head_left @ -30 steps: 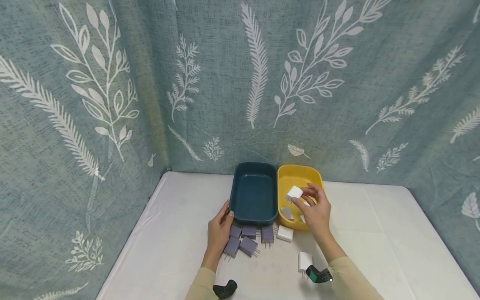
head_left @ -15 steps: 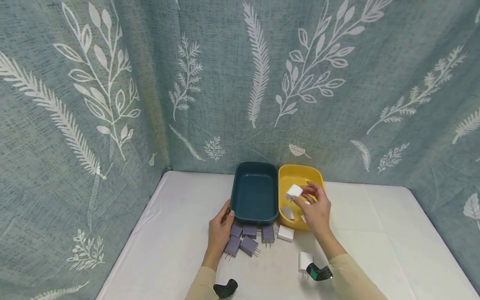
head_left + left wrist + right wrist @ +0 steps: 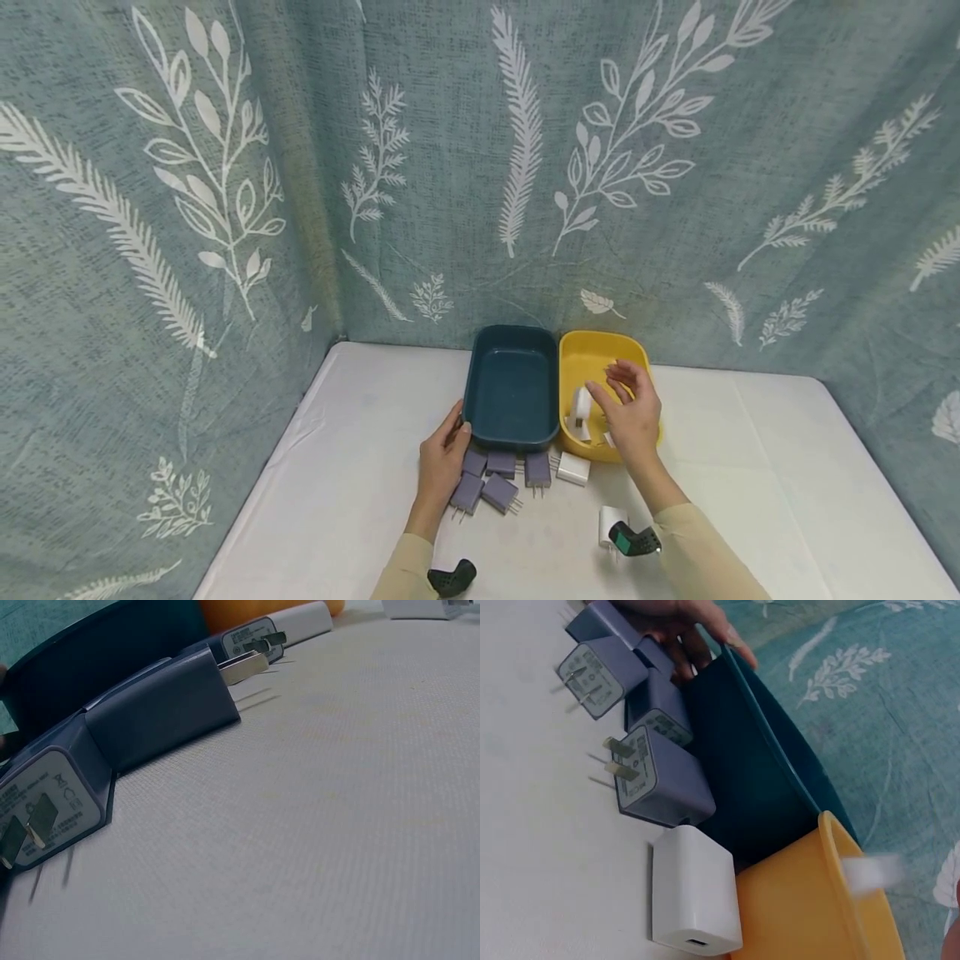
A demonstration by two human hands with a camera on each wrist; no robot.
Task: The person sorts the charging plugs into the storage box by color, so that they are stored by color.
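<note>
My right hand (image 3: 634, 417) hovers over the yellow tray (image 3: 592, 354), thumb and fingers spread apart. A white charger (image 3: 582, 402) is in mid-air just left of the thumb, clear of the fingers; it looks blurred in the right wrist view. Other white chargers lie inside that tray, partly covered by the hand. At the near left corner of the dark blue tray (image 3: 513, 440), my left hand (image 3: 440, 460) grips the rim. Several purple chargers (image 3: 499, 493) lie on the table by that hand, their metal prongs showing in the left wrist view.
A white charger (image 3: 573, 468) lies against the front of the yellow tray. Another white charger (image 3: 611, 523) is nearer, partly behind the black wrist device (image 3: 634, 540) on my right arm. The patterned curtain (image 3: 450, 167) rises right behind both trays.
Half a second ago my right hand pinched the white charger. Its fingers have parted, and the charger has dropped slightly and turned. My left hand has stayed at the blue tray.
</note>
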